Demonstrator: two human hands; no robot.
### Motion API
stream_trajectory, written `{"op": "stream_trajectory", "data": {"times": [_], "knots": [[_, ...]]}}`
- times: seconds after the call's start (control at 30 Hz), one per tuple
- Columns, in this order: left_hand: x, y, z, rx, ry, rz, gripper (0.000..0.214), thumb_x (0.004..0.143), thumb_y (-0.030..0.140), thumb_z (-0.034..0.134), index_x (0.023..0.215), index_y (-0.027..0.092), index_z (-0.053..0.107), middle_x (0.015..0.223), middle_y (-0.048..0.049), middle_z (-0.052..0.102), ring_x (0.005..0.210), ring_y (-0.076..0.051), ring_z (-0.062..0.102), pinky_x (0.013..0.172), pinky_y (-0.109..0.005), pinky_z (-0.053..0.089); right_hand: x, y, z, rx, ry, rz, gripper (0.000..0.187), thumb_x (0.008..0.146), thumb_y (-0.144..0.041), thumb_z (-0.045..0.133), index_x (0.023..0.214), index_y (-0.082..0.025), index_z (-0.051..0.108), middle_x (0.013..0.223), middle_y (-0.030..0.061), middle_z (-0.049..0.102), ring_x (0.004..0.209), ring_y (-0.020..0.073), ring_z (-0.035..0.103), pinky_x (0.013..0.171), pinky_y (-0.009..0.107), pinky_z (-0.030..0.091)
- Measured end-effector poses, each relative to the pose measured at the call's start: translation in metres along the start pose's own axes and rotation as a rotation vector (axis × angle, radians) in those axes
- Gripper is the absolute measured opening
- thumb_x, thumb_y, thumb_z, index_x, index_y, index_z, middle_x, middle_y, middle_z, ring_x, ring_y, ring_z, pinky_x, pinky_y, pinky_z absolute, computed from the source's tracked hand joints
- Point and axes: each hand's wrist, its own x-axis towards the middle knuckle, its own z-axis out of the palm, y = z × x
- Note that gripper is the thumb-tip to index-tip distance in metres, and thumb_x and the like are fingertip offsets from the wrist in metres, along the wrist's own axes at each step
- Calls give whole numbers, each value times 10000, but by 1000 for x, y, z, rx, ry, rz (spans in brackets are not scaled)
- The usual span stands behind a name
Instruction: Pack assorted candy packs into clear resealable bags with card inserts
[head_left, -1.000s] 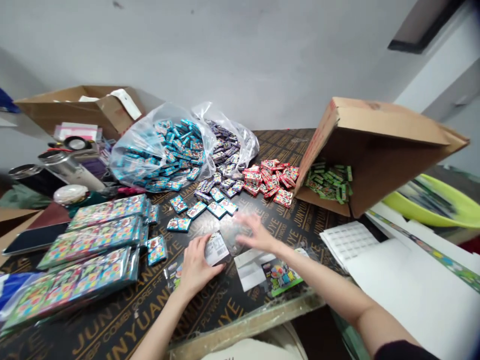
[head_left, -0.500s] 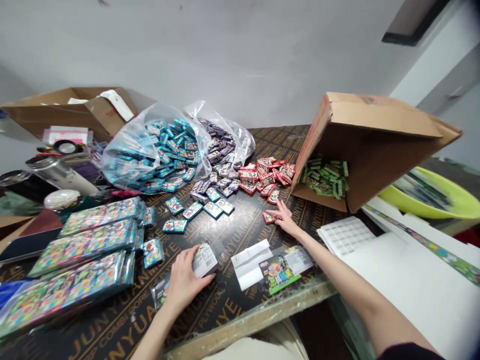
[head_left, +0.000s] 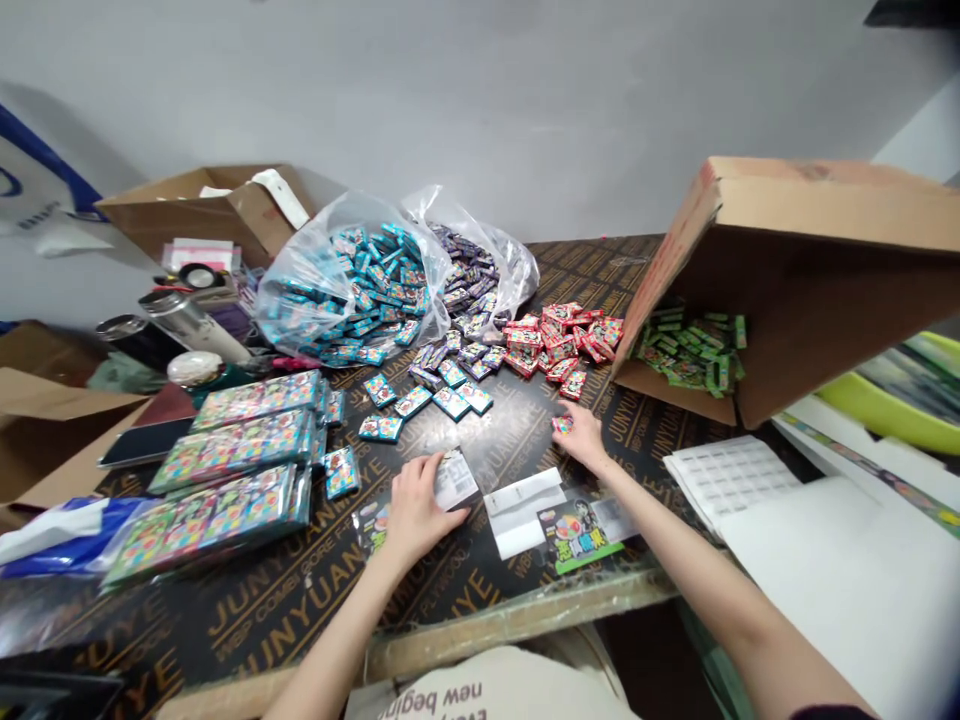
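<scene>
My left hand (head_left: 414, 510) rests on a clear packet with a white label (head_left: 454, 480) near the table's front edge, fingers curled around it. My right hand (head_left: 583, 440) is closed on a small red packet (head_left: 562, 424) just in front of the pile of red packets (head_left: 559, 345). Between my hands lie a white paper slip (head_left: 523, 508) and a green printed card in a clear sleeve (head_left: 581, 532). Loose blue packets (head_left: 420, 398) are scattered beyond my left hand.
Two clear bags hold blue packets (head_left: 352, 285) and purple packets (head_left: 472, 275). A tipped cardboard box (head_left: 810, 270) holds green packets (head_left: 690, 350). Filled sleeves (head_left: 240, 450) lie stacked at left. White sheets (head_left: 825, 540) lie at right, a cardboard box (head_left: 202, 205) at back left.
My right hand reached out to the red pile, took one red packet and has drawn back a little with it. My left hand stayed on the labelled packet. The view shifted.
</scene>
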Motion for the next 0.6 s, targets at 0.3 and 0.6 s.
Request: {"op": "stream_trajectory", "data": {"times": [0.3,0.6], "knots": [[3,-5,-3,-1,-18,21,723,569,419,678,1207,202,417,1107,-89,497,1026,-282,460,853,-409,385,-18,7,-23,36,99,74,864,638,-363,625,1383,-224,209,1082,105,515,1042,298,467,910,493,312],[12,25,-2,7,-62,105,729,548,361,683,1203,173,423,1113,-94,487,1031,-269,451,873,-388,364,-37,-83,-66,407,-30,-504,911,607,-164,641,1380,-258,168,1258,95,337,1147,251,393,958,402,372]]}}
